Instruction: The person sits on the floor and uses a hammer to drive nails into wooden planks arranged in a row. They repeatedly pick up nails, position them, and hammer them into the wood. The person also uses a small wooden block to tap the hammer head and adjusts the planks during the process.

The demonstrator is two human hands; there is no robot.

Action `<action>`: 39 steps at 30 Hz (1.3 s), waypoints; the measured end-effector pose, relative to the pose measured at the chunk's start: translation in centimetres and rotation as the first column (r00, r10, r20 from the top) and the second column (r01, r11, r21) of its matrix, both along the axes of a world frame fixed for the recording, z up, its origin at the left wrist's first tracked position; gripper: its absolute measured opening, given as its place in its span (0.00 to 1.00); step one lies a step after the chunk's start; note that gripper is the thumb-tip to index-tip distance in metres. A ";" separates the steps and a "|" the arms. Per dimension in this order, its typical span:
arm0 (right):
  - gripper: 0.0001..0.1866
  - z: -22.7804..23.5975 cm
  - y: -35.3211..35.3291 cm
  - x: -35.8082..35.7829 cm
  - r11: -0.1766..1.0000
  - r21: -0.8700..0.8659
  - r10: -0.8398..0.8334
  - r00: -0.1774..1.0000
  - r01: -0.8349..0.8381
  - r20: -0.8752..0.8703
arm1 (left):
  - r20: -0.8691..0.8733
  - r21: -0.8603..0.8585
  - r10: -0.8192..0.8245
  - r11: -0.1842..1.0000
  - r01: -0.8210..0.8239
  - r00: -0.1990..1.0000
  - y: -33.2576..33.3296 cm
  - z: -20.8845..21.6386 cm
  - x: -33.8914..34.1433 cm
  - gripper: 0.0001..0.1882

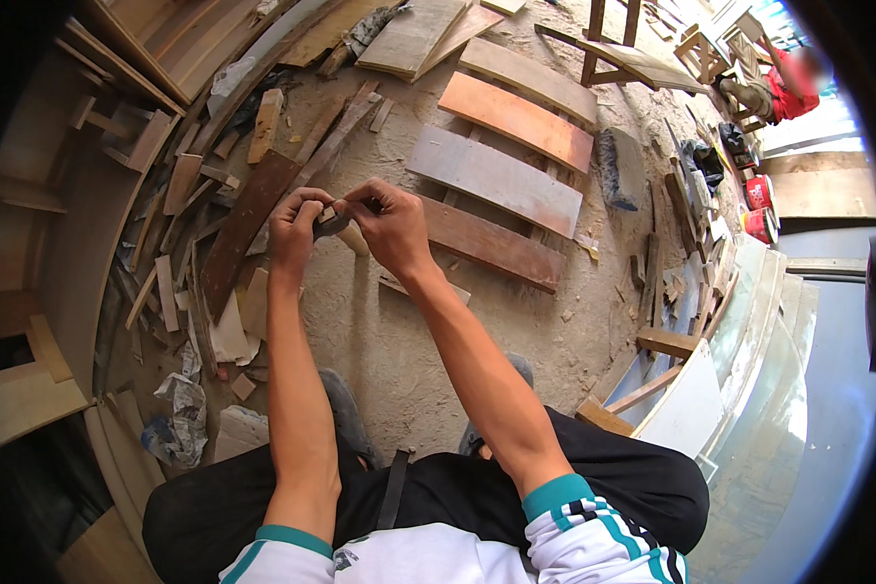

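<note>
1. The left hand (294,226) has its fingers curled narrow around the dark end of a small tool with a pale handle (357,240); a slack grip could let it twist.
2. The right hand (395,228) meets it from the right, fingers drawn in narrow; at this size I cannot tell whether they grip the tool or only touch it. With both hands so close, a slip could nip or scrape a fingertip.
3. The tool is up between the hands, over the sandy floor (399,350), with no support visible beneath; if dropped, it could fall toward the left shoe (348,414), on the near side.
4. Just beyond, to the right, lie the grey plank (496,183) and the reddish-brown plank (492,249); a falling tool could dent their faces.
5. To the left, loose wood offcuts (165,292) crowd the floor; a shifting foot could catch on them.
6. At the near right, pale sheets (764,375) lean in layers; a knock could make them slide.
</note>
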State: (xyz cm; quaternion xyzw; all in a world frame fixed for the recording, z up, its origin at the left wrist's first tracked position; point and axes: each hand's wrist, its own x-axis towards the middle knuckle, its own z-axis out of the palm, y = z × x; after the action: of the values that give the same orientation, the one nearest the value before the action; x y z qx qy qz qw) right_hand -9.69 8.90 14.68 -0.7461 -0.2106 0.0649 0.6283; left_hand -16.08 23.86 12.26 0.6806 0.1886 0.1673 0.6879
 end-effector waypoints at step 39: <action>0.05 -1.6 0.5 1.3 0.988 -0.070 -0.081 0.851 0.136 0.519 | 0.058 0.448 -0.097 0.892 0.061 0.994 -1.4 1.0 1.3 0.15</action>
State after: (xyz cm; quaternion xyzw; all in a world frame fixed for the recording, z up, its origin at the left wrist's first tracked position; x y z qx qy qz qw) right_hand -8.35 9.42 13.08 -0.7787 -0.3246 -0.1614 0.5121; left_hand -14.74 22.47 13.29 0.8200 0.0905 0.2046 0.5269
